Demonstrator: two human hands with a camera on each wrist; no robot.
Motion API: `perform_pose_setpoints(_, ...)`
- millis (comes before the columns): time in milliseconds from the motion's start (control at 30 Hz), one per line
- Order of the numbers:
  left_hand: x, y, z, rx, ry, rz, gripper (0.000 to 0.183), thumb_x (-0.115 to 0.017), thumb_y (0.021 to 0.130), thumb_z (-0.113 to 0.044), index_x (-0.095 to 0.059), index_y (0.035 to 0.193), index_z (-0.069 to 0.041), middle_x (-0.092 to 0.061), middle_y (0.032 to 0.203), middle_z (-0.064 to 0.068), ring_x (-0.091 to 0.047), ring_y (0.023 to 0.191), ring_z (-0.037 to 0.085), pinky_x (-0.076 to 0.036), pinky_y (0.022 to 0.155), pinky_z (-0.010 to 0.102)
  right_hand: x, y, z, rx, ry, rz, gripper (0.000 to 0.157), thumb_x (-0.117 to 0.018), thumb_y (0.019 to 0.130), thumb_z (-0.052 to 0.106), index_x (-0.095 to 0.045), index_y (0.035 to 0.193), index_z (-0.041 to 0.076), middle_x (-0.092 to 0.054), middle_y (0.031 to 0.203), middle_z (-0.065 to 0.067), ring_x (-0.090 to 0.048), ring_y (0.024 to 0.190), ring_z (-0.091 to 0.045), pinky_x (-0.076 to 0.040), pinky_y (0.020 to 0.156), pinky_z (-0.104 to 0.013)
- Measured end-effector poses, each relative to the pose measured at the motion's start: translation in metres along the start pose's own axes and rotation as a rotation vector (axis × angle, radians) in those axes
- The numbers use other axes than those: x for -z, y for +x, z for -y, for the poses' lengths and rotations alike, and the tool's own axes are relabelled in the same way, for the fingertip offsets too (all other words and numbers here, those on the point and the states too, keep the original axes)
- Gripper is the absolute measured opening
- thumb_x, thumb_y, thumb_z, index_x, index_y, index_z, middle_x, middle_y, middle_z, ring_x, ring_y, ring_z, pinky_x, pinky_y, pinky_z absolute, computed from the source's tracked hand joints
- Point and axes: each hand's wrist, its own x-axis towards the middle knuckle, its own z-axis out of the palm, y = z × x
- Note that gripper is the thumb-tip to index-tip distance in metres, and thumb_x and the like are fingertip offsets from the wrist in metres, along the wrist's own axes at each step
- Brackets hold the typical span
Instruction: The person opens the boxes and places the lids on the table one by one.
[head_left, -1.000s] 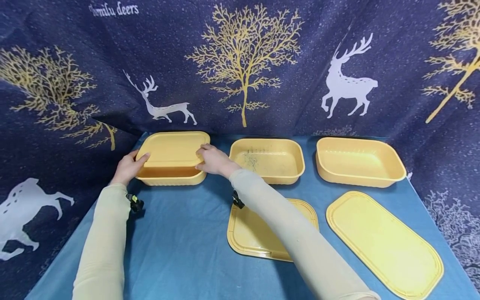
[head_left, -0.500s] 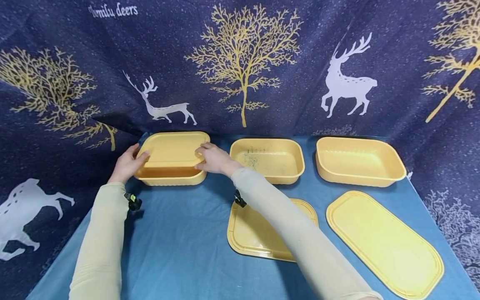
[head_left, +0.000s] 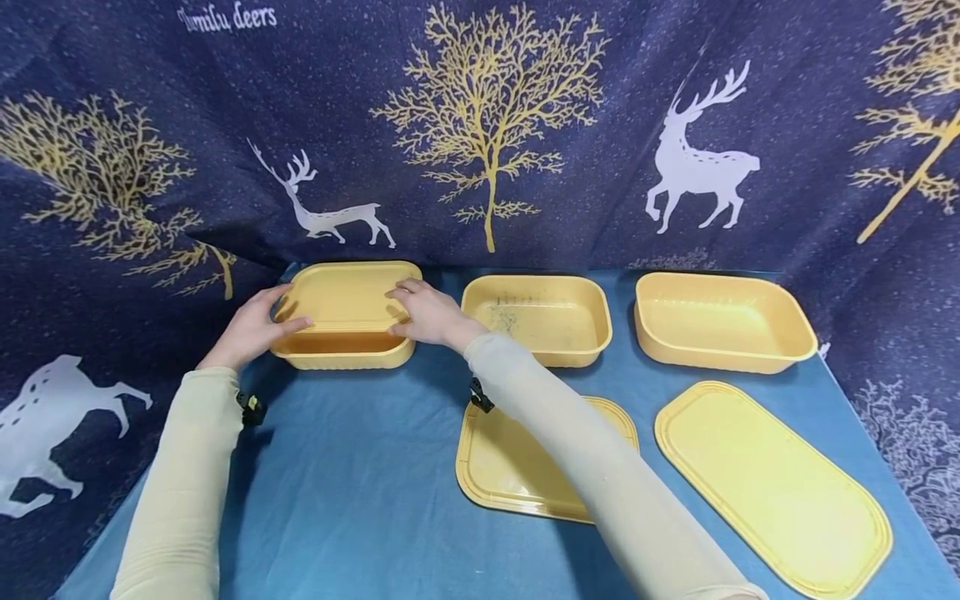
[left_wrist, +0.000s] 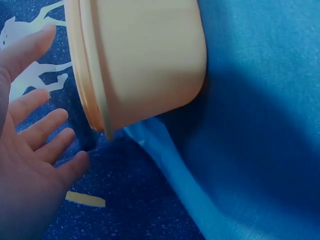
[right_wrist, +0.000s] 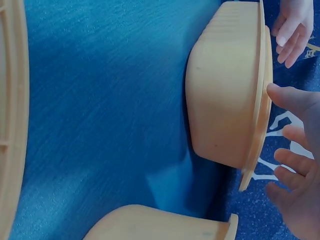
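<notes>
At the back left stands a yellow plastic container [head_left: 341, 360]. Its yellow lid [head_left: 345, 296] lies on top, set toward the back, so a gap shows along the front. My left hand [head_left: 250, 329] hovers at the left end; in the left wrist view its fingers are spread, apart from the container wall [left_wrist: 150, 60]. My right hand [head_left: 429, 317] is over the lid's right end. In the right wrist view its thumb is at the lid's edge, touching or nearly so, and its fingers are extended with nothing between them.
Two uncovered yellow containers, one in the middle [head_left: 543, 329] and one at the right [head_left: 720, 325], stand along the back. Before them lie two flat yellow lids, one [head_left: 517, 467] partly under my right sleeve, the other [head_left: 772, 483] slanted. A patterned dark blue cloth [head_left: 525, 167] hangs behind.
My left hand has moved left and its fingers have come off the lid's left edge. My right hand has loosened slightly at the right end. The lid looks unmoved.
</notes>
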Motion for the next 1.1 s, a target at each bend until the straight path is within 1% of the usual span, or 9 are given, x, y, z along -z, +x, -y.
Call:
perform_pose_setpoints(133, -0.003, 0.000, 0.002, -0.027, 0.029, -0.001, 0.093, -0.072, 0.092, -0.047, -0.028, 0.156, 0.004, -0.027, 0.157, 0.033, -0.025, 0.143, 0.051, -0.020, 0.114, 0.065, -0.003, 0.001, 0.002, 0.001, 0.003, 0.007, 0.066, -0.068, 0.095, 0.047, -0.048, 0.151, 0.019, -0.037, 0.159, -0.005, -0.030, 0.148, -0.022, -0.035, 0.114, -0.034)
perform_pose_setpoints(433, -0.005, -0.003, 0.004, -0.048, 0.049, -0.003, 0.094, -0.073, 0.090, -0.052, -0.033, 0.154, 0.005, -0.030, 0.156, 0.032, -0.026, 0.143, 0.051, -0.021, 0.113, 0.066, -0.006, 0.000, 0.003, 0.001, -0.005, 0.007, 0.064, -0.069, 0.095, 0.046, -0.050, 0.150, 0.019, -0.039, 0.158, -0.006, -0.030, 0.148, -0.023, -0.035, 0.115, -0.035)
perform_pose_setpoints(600, -0.006, -0.005, 0.008, -0.048, 0.045, -0.004, 0.096, -0.072, 0.090, -0.052, -0.029, 0.156, 0.003, -0.028, 0.156, 0.033, -0.026, 0.142, 0.053, -0.021, 0.112, 0.068, -0.008, 0.000, 0.003, -0.005, -0.001, 0.015, 0.064, -0.070, 0.095, 0.045, -0.050, 0.149, 0.019, -0.039, 0.158, -0.006, -0.031, 0.148, -0.023, -0.035, 0.115, -0.035)
perform_pose_setpoints(733, -0.006, -0.012, 0.014, -0.018, 0.023, -0.012, 0.100, -0.072, 0.090, -0.053, -0.023, 0.159, 0.000, -0.023, 0.158, 0.034, -0.024, 0.142, 0.054, -0.022, 0.110, 0.069, -0.010, 0.001, 0.005, 0.004, -0.005, 0.013, 0.063, -0.070, 0.094, 0.045, -0.051, 0.149, 0.018, -0.040, 0.157, -0.006, -0.031, 0.147, -0.023, -0.034, 0.115, -0.035)
perform_pose_setpoints(867, -0.006, -0.022, 0.019, 0.049, -0.016, -0.002, 0.105, -0.069, 0.091, -0.057, -0.012, 0.162, -0.004, -0.015, 0.160, 0.034, -0.019, 0.144, 0.054, -0.020, 0.110, 0.072, -0.012, 0.002, 0.005, 0.010, -0.015, 0.009, 0.063, -0.070, 0.095, 0.045, -0.052, 0.148, 0.018, -0.041, 0.157, -0.006, -0.032, 0.147, -0.023, -0.033, 0.116, -0.034)
perform_pose_setpoints(1000, -0.008, -0.034, 0.026, 0.124, -0.093, 0.023, 0.110, -0.066, 0.092, -0.059, 0.002, 0.162, -0.009, -0.005, 0.164, 0.030, -0.011, 0.147, 0.053, -0.018, 0.110, 0.073, -0.012, 0.003, 0.006, 0.009, -0.013, 0.011, 0.063, -0.070, 0.094, 0.045, -0.052, 0.148, 0.018, -0.041, 0.156, -0.006, -0.033, 0.147, -0.023, -0.034, 0.115, -0.034)
perform_pose_setpoints(1100, -0.012, -0.040, 0.033, 0.168, -0.160, 0.040, 0.114, -0.065, 0.091, -0.060, 0.010, 0.161, -0.010, -0.001, 0.165, 0.028, -0.008, 0.148, 0.052, -0.018, 0.110, 0.073, -0.013, 0.003, 0.008, 0.006, -0.005, 0.013, 0.063, -0.071, 0.094, 0.044, -0.052, 0.148, 0.018, -0.041, 0.156, -0.006, -0.032, 0.147, -0.022, -0.034, 0.115, -0.034)
